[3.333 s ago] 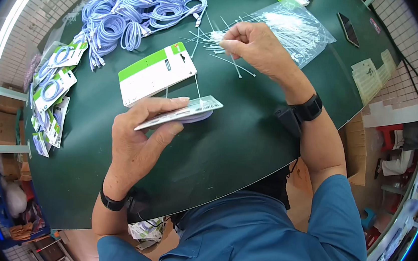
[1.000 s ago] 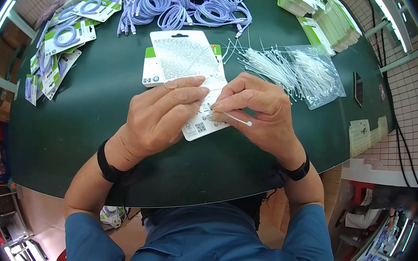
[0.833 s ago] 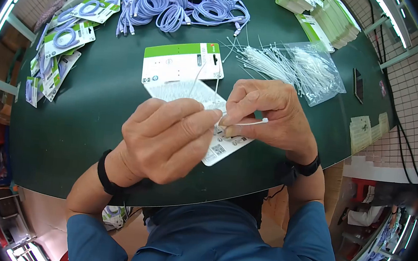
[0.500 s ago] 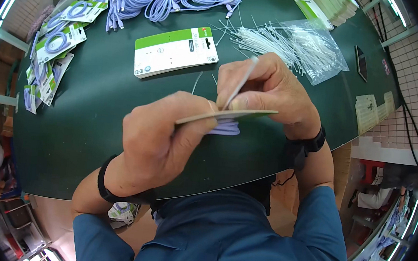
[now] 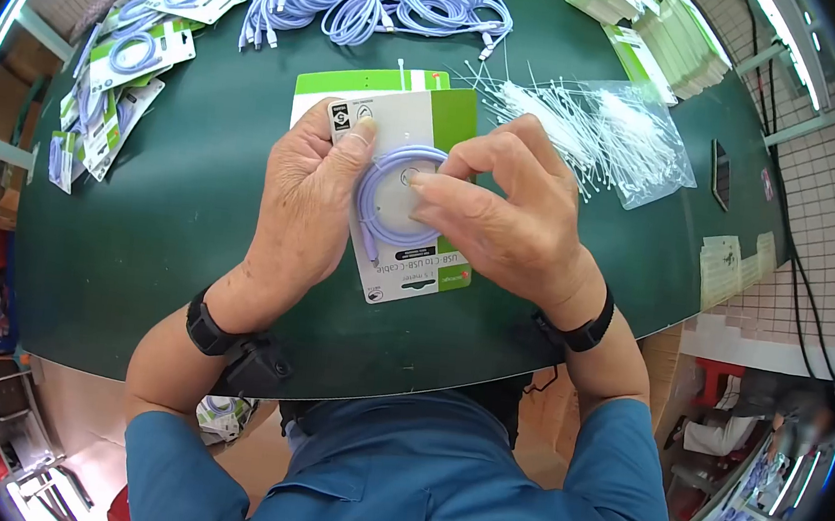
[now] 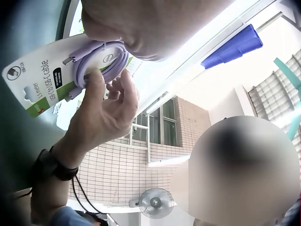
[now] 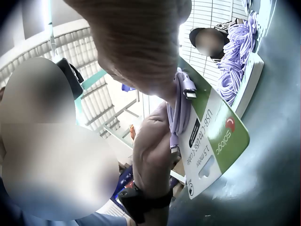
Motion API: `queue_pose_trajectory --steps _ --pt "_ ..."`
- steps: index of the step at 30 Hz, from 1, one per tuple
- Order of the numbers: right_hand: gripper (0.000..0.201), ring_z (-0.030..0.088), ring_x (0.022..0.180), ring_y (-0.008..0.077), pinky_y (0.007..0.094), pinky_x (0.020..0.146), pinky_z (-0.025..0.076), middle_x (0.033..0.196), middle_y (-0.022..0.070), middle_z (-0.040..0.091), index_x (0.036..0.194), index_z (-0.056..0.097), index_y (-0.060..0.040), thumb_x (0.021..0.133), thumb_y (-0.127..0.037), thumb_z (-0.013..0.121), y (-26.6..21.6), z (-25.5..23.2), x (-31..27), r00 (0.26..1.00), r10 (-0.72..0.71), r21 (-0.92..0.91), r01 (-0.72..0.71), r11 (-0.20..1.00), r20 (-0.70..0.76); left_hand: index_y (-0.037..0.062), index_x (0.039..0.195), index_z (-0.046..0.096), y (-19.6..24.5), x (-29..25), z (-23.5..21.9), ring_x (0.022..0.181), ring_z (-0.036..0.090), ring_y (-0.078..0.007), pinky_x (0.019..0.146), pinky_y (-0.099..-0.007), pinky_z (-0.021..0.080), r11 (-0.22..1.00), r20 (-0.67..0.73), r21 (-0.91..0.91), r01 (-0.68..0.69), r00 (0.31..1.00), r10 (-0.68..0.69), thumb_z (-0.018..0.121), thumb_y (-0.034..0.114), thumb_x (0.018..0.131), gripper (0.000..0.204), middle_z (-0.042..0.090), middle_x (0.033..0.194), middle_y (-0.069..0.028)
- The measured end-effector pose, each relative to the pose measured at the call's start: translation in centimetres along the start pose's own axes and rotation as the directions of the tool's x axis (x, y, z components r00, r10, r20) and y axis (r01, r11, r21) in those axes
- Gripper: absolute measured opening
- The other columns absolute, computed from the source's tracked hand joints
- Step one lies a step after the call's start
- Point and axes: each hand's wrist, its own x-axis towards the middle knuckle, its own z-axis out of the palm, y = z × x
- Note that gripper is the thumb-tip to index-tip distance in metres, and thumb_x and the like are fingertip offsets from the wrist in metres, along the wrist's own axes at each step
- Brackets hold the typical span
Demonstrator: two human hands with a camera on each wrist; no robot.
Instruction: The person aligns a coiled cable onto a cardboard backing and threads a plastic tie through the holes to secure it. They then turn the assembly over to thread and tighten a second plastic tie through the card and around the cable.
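On the white and green packaging card [image 5: 408,199], "USB-C to USB-C Cable" is printed along the white part, with "1.5 meter" read beside it in the wrist views. On its green strip [image 7: 230,136] the brand "solaoc" is read, uncertainly.

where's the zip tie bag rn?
Head view, upper right: the zip tie bag lies on the green table, just beyond the right hand, below the card stacks.

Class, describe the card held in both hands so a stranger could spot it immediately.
On the green table, near its front edge, both hands hold a packaging card. Unlike the bare card stack behind, it carries a coiled lilac USB cable.
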Motion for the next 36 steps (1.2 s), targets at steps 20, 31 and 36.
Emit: queue_pose_trajectory --steps 20,31,36 --pt "0.03 0.06 0.081 0.0239 0.0332 0.064 0.05 0.098 0.0069 0.068 0.091 0.068 -0.0051 0.069 0.002 0.087 0.4 1.3 -0.4 0.988 -0.069 -0.055 0.062 0.997 -0.14 -0.0025 0.137 0.052 0.6 -1.3 -0.1 0.111 0.065 -0.013 0.095 -0.0301 0.056 0.982 0.266 0.177 -0.059 0.964 0.01 0.061 0.005 0.103 0.036 0.067 0.123 -0.0091" --pt "0.027 0.062 0.083 0.0242 0.0335 0.065 0.051 0.1 0.0062 0.069 0.091 0.068 -0.0065 0.073 -0.001 0.087 0.3 0.7 -0.4 0.988 -0.007 0.102 0.022 0.995 -0.153 -0.0043 0.138 0.052 -0.6 -0.4 -0.4 0.114 0.066 -0.0161 0.097 -0.0323 0.056 0.999 0.166 0.022 -0.033 0.986 0.029 0.062 0.005 0.103 0.038 0.067 0.129 -0.0139" --pt "0.026 0.063 0.08 0.0225 0.0336 0.064 0.05 0.1 0.0046 0.071 0.092 0.07 -0.0083 0.074 -0.004 0.088 -0.8 0.5 -0.7 0.992 -0.03 0.109 0.044 0.993 -0.126 -0.0036 0.139 0.053 -0.1 -0.2 -0.7 0.114 0.067 -0.0161 0.097 -0.032 0.056 0.999 0.123 -0.001 0.033 0.992 -0.033 0.062 0.005 0.103 0.038 0.069 0.128 -0.0138"
